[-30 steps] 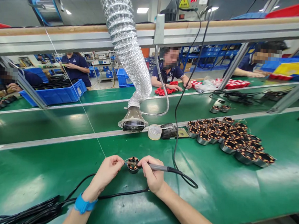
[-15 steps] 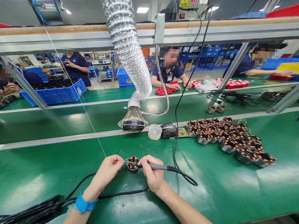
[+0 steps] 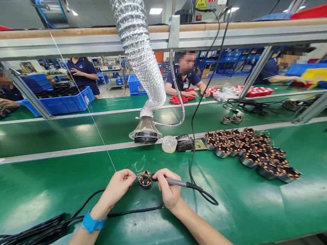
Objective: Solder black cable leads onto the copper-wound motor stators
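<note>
A round motor stator with copper coils (image 3: pixel 145 180) sits on the green bench between my hands. My left hand (image 3: pixel 121 185), with a blue band at the wrist, pinches thin wires at the stator's left side. In my right hand (image 3: pixel 169 187) is a grey soldering iron (image 3: pixel 176 182), its tip over the stator's upper right part. The iron's black cable loops to the right and then rises. A faint wisp of smoke shows above the stator.
Many stators (image 3: pixel 249 159) stand grouped at the right. A fume extractor hood (image 3: pixel 146 130), a tape roll (image 3: pixel 169 144) and a black holder (image 3: pixel 185 143) line the bench's back edge. Black cables (image 3: pixel 42 228) lie front left. People work across the bench, behind a metal frame.
My right hand and the iron have shifted slightly right, and the tip has drawn back from the stator's middle. Two stators on the far belt have moved left. Smoke now shows above the stator.
</note>
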### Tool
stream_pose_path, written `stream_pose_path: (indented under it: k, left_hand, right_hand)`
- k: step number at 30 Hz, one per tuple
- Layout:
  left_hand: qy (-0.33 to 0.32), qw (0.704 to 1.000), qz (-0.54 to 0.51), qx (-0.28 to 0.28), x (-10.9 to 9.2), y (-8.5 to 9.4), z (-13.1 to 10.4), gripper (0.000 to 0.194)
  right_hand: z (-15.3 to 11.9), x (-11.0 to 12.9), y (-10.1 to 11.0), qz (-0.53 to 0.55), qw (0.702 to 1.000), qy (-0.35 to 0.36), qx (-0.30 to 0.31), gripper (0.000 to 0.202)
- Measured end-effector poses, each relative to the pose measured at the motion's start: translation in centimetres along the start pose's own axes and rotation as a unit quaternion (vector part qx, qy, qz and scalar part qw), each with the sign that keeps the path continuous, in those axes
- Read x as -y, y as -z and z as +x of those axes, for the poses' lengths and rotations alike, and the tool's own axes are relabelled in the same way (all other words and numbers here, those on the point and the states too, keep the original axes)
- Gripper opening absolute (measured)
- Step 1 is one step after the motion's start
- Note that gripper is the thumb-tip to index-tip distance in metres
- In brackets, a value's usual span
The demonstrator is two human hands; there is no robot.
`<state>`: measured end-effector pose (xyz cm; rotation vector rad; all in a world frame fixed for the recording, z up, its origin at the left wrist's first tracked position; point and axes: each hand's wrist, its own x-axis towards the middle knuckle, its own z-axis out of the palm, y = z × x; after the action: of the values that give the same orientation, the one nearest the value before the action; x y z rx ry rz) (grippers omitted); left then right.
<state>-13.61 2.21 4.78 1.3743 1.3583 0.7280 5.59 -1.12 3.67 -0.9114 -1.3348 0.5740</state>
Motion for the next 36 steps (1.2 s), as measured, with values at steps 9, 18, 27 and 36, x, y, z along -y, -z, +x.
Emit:
stream_pose_path:
  k: [9, 18, 27, 36]
  left_hand:
    - [-0.008, 1.0, 0.003, 0.002, 0.5, 0.0, 0.1, 0.03]
    - [-0.012, 1.0, 0.008, 0.0, 0.6, 0.0, 0.3, 0.029]
    - [-0.015, 1.0, 0.011, 0.002, 0.9, 0.1, 0.3, 0.031]
    - [-0.034, 0.999, 0.004, 0.016, 0.3, -0.2, 0.0, 0.036]
  right_hand:
    - [0.1, 0.1, 0.0, -0.003, 1.0, 0.016, 0.005, 0.029]
    - [0.0, 0.2, -0.1, -0.02, 0.999, 0.023, 0.01, 0.026]
    - [-0.1, 0.0, -0.4, -0.033, 0.998, 0.04, 0.035, 0.019]
    - [0.5, -1.0, -1.3, -0.088, 0.986, 0.084, 0.116, 0.025]
